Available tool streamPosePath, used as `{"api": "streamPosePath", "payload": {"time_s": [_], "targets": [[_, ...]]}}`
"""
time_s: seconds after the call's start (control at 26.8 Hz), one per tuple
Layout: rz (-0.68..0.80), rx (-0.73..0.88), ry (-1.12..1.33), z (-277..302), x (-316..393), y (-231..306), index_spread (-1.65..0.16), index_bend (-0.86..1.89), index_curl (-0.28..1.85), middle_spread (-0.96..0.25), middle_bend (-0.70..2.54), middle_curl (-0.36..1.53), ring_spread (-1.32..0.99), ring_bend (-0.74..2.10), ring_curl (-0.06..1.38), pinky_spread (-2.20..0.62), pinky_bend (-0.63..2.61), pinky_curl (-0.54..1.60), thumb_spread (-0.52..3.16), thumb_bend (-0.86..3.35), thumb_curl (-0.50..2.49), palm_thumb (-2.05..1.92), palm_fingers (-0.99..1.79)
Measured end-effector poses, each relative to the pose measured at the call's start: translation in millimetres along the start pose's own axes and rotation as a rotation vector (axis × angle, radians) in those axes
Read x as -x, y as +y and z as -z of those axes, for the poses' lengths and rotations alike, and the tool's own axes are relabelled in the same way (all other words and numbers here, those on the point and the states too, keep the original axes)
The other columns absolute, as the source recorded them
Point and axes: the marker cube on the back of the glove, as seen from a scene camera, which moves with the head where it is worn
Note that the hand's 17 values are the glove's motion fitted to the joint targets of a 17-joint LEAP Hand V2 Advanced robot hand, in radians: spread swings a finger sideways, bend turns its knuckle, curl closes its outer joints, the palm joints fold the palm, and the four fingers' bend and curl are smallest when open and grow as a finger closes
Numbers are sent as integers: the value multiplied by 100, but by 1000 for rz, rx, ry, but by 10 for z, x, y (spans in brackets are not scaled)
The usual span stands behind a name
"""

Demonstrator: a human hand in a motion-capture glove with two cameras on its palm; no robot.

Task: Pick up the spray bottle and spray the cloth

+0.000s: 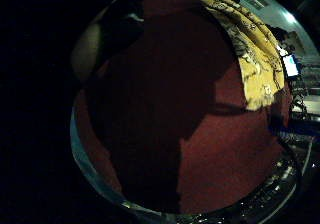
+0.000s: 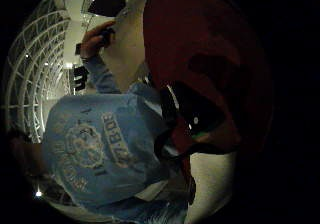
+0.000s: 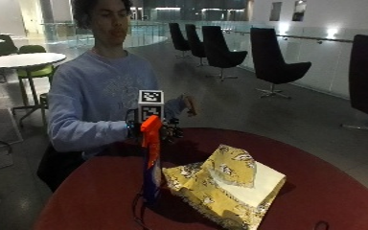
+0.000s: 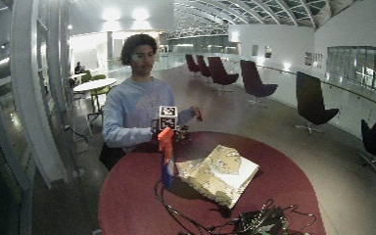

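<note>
A spray bottle [image 3: 151, 167] [image 4: 166, 161] with an orange head and a blue body stands upright on the round red table [image 3: 337, 191] [image 4: 129, 196]. To its right lies a folded yellow patterned cloth [image 3: 225, 184] [image 4: 217, 174] [image 1: 255, 59]. My gloved right hand [image 3: 171, 130] [image 4: 181, 133] hovers above the table just behind the bottle's head, which partly hides it. It is apart from the bottle. Both palm views show only the tabletop [image 1: 225, 159], the cloth and my torso, with nothing in the palm.
My bare left hand [image 3: 189, 105] [image 2: 95, 39] is raised beside my chest and holds a small dark object. A bundle of cables and gear [image 4: 260, 220] lies at the table's near edge. Black chairs [image 3: 276, 62] stand on the floor behind.
</note>
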Motion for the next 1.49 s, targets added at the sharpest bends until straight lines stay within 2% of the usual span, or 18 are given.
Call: {"api": "streamPosePath", "payload": {"time_s": [0.3,0.52,0.71,1.01,1.23,1.34,1.49], "targets": [[-4,-19,-1,62,-72,-9,-34,12,10,2,32,15,8,26,11,17,49,20,81,28,14,49,36],[-7,-46,-13,122,-71,4,-38,15,14,2,32,19,8,28,14,20,48,23,97,25,18,51,37],[-24,-120,-136,154,-99,67,-39,14,16,2,32,22,8,29,17,21,47,25,106,22,20,53,38],[-86,-455,-395,391,-316,369,-40,14,19,2,31,26,7,32,20,22,44,27,112,17,23,53,42],[-139,-827,-837,584,-566,819,-38,15,21,1,32,29,5,38,23,22,39,26,113,13,25,55,56],[-204,-928,-881,598,-712,1010,-37,15,22,1,31,30,5,38,24,21,39,27,113,10,25,55,56],[-263,-972,-864,575,-827,1094,-37,15,24,0,30,31,5,37,25,21,37,28,113,7,26,55,57]]}}
